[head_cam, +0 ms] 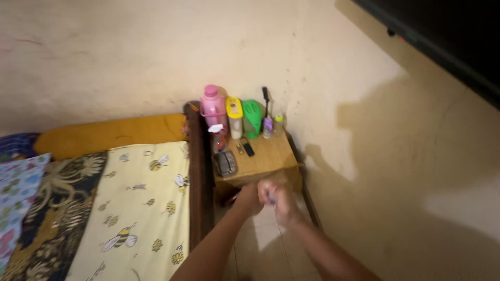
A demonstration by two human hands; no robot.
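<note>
Head view: both hands, left hand (pixel 249 199) and right hand (pixel 276 198), pinch a small blurred item (pixel 270 198) before the worktop (pixel 265 158); probably light, best held by fingertips.

A small bluish-white object (pixel 271 198), blurred and perhaps a tube or pen, sits clasped between the left hand (pixel 250 199) and right hand (pixel 278 200).

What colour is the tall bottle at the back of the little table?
Pink: the tall bottle has a pink body and cap, seen best in the head view.
</note>
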